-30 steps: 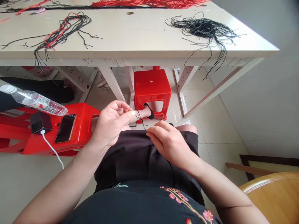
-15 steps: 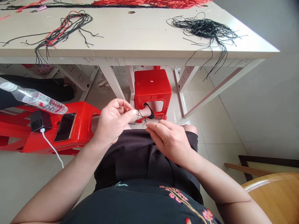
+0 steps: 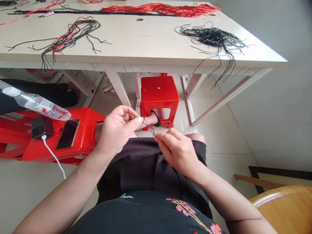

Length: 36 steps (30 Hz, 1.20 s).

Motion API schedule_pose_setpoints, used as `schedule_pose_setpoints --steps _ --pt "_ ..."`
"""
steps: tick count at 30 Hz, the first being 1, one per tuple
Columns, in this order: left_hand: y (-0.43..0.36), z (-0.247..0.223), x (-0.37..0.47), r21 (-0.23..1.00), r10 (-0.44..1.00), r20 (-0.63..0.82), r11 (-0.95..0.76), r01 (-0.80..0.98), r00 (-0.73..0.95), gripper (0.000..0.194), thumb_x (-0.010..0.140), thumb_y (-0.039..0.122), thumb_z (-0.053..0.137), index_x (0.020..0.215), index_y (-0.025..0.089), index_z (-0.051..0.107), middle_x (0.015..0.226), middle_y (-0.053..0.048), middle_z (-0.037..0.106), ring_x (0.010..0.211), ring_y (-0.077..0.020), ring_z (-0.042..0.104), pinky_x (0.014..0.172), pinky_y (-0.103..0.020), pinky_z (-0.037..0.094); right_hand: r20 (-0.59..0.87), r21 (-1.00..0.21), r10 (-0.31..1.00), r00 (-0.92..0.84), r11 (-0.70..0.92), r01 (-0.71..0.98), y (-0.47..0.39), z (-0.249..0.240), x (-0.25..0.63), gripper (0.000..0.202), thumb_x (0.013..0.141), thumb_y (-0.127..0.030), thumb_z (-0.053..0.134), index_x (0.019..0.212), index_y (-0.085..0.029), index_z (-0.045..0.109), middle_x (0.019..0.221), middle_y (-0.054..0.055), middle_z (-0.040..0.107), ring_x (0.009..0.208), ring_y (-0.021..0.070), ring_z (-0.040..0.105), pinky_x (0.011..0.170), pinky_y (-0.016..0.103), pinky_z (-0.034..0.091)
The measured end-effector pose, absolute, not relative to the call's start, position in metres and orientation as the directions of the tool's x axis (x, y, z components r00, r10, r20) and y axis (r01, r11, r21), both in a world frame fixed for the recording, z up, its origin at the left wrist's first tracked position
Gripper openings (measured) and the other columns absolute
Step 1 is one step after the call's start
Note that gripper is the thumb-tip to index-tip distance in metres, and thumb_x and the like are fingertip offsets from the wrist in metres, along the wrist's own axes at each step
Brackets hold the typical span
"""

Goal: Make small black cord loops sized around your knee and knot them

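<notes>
Thin black cord [image 3: 148,124] stretches between my two hands above my lap, with a small loop hanging near the left fingertips. My left hand [image 3: 119,128] pinches one part of it between thumb and forefinger. Lower and to the right, my right hand [image 3: 177,148] pinches the other end with thumb and index finger. On the table lie a black cord bundle with a red strand [image 3: 70,35] at the left and a tangled black cord pile [image 3: 214,36] at the right, its ends hanging over the edge.
Red cords [image 3: 156,9] run along the back of the white table [image 3: 146,48]. At left, a red stool [image 3: 85,130] bears a bottle [image 3: 44,104], a phone [image 3: 68,134] and a black charger [image 3: 42,126]. Another red stool [image 3: 159,91] stands under the table; a wooden chair [image 3: 287,208] is at lower right.
My right hand has moved slightly down and right, and the cord between the hands looks a little longer. The whole view has shifted slightly, showing more of the table's back.
</notes>
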<state>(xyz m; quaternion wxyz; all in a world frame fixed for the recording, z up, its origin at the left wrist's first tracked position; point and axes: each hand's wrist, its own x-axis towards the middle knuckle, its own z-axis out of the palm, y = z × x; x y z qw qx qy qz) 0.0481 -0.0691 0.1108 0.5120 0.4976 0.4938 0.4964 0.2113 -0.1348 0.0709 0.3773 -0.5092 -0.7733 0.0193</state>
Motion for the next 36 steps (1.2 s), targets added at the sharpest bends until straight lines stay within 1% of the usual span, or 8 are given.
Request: schedule_pose_setpoints --steps 4,6,12,17,20,26,34,36 --pt "-0.071 0.108 0.049 0.999 0.999 0.005 -0.006 0.035 0.048 0.016 0.063 0.015 0.072 0.071 0.019 0.058 0.066 0.004 0.061 0.060 -0.0077 0.056 0.059 -0.019 0.046 0.562 -0.284 0.751 -0.348 0.570 0.771 -0.134 0.083 0.207 0.017 0.090 -0.020 0.048 0.090 -0.018 0.066 0.060 -0.001 0.051 0.053 0.0098 0.045 0.047 0.023 0.028" --pt "-0.073 0.106 0.050 0.997 0.999 0.010 -0.014 0.070 0.052 0.016 0.063 0.016 0.072 0.072 0.019 0.058 0.066 0.004 0.061 0.060 -0.0080 0.056 0.058 -0.020 0.046 0.519 -0.270 0.753 -0.404 0.593 0.759 -0.130 0.088 0.205 0.018 0.090 -0.020 0.047 0.085 -0.018 0.065 0.064 0.001 0.053 0.056 0.0106 0.045 0.048 0.024 0.029" --pt "-0.074 0.104 0.050 0.994 1.000 -0.001 -0.002 0.109 0.031 0.019 0.059 0.019 0.074 0.070 0.020 0.058 0.066 0.004 0.061 0.061 -0.0096 0.058 0.059 -0.021 0.046 0.406 -0.458 0.852 -0.332 0.504 0.733 -0.119 0.098 0.207 0.023 0.093 -0.020 0.041 0.086 -0.016 0.063 0.072 0.005 0.058 0.065 0.0129 0.052 0.057 0.024 0.039" --pt "-0.074 0.103 0.049 0.994 0.998 0.009 -0.016 0.110 0.064 0.017 0.061 0.020 0.073 0.070 0.019 0.059 0.066 0.004 0.061 0.062 -0.0098 0.058 0.060 -0.021 0.046 0.359 -0.460 0.839 -0.408 0.540 0.705 -0.116 0.107 0.211 0.024 0.094 -0.022 0.043 0.084 -0.017 0.064 0.074 0.005 0.057 0.066 0.0133 0.052 0.059 0.024 0.042" --pt "-0.075 0.105 0.049 0.998 0.995 -0.014 0.007 0.068 0.094 0.017 0.062 0.019 0.073 0.070 0.019 0.058 0.066 0.003 0.061 0.063 -0.0095 0.058 0.059 -0.020 0.046 0.359 -0.520 0.857 -0.371 0.513 0.683 -0.112 0.110 0.210 0.023 0.093 -0.024 0.045 0.084 -0.015 0.064 0.075 0.006 0.059 0.067 0.0132 0.054 0.061 0.025 0.043" --pt "-0.077 0.115 0.048 0.983 0.978 -0.155 0.166 -0.075 0.139 0.022 0.059 0.018 0.077 0.067 0.016 0.057 0.061 0.003 0.061 0.056 -0.0081 0.057 0.055 -0.020 0.047 0.423 -0.662 0.855 -0.300 0.518 0.542 -0.100 0.110 0.209 0.013 0.088 -0.023 0.055 0.080 -0.018 0.062 0.072 0.001 0.062 0.065 0.0106 0.055 0.062 0.022 0.043" --pt "-0.075 0.123 0.041 0.960 0.956 -0.228 0.252 -0.121 0.186 0.025 0.057 0.017 0.077 0.068 0.016 0.055 0.055 0.003 0.059 0.048 -0.0074 0.053 0.046 -0.018 0.040 0.371 -0.803 0.886 -0.277 0.456 0.383 -0.105 0.106 0.206 0.008 0.084 -0.022 0.060 0.078 -0.018 0.062 0.080 0.003 0.064 0.072 0.0111 0.056 0.064 0.021 0.045" --pt "-0.076 0.125 0.036 0.957 0.951 -0.226 0.257 -0.133 0.212 0.025 0.057 0.016 0.077 0.068 0.016 0.055 0.056 0.003 0.060 0.048 -0.0067 0.052 0.046 -0.018 0.040 0.305 -0.849 0.894 -0.328 0.411 0.332 -0.107 0.106 0.203 0.009 0.085 -0.024 0.059 0.080 -0.017 0.062 0.076 0.001 0.064 0.064 0.0088 0.054 0.058 0.019 0.043"
